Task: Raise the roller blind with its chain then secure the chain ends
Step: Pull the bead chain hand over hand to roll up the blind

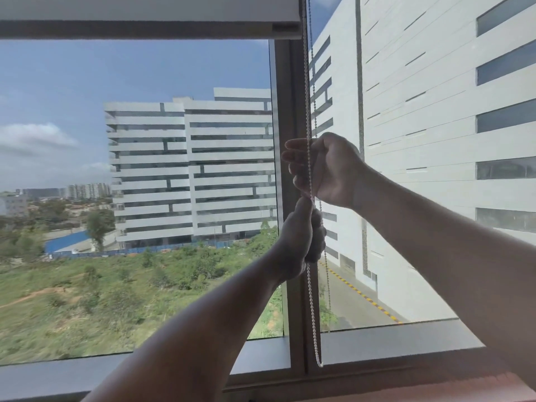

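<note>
Two hands work the chain (309,300) at the window's central post: your left hand (301,236) grips it low, your right hand (324,169) curls loosely around it above. Raising step, nearly complete; roller blind (150,8) sits far up. Next, secure the dangling loop.

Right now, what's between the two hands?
Head view: only a short stretch of the white beaded chain; left hand grips it directly below the right hand, nearly touching.
</note>
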Motion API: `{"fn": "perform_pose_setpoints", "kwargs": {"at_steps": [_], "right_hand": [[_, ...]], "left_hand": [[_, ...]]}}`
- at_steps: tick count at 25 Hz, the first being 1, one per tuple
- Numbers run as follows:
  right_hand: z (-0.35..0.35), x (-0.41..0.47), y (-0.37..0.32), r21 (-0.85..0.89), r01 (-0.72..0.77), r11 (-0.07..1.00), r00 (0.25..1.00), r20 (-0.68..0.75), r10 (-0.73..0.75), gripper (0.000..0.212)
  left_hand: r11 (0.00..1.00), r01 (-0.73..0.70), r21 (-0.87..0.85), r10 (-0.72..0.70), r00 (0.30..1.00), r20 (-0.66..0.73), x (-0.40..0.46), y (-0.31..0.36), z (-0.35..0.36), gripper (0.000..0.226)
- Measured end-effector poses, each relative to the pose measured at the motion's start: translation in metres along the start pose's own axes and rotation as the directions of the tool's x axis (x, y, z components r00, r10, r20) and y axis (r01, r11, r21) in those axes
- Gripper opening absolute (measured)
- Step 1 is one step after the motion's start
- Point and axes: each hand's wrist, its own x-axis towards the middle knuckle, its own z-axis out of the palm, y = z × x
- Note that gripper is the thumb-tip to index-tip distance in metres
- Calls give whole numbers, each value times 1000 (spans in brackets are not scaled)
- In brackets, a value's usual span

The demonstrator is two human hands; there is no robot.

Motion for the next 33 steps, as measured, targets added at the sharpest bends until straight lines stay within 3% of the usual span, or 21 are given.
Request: {"fn": "perform_pose_setpoints", "kwargs": {"at_steps": [5,13,18,20,22,25,28,33], "right_hand": [[12,1,7,17,36,999,998,-43,-35,30],[5,1,23,-119,19,993,990,-138,-35,28],[-12,-12,59,-147,-3,989,984,-177,-23,28],[-15,-17,69,-147,1,989,983,-182,-28,32],[-16,-21,75,-155,-7,988,978,-205,-25,34],[-14,-23,78,-173,-36,984,976,-217,-2,31],[-2,-24,80,-189,-28,982,981,-196,-10,35],[4,-32,79,-181,3,983,988,-154,-31,39]], "left_hand": [[1000,16,3,-16,1000,15,-6,5,-6,52],[997,62,53,-62,998,5,-8,-10,-6,41],[947,175,270,-207,974,96,-17,-34,-21,43],[888,204,411,-249,967,57,-17,-32,-30,50],[874,153,462,-166,986,-13,-5,-18,-43,45],[971,0,238,29,992,-120,26,48,-49,37],[997,-61,-42,59,996,-62,52,115,-31,43],[996,55,-67,-44,987,153,53,131,-20,58]]}}
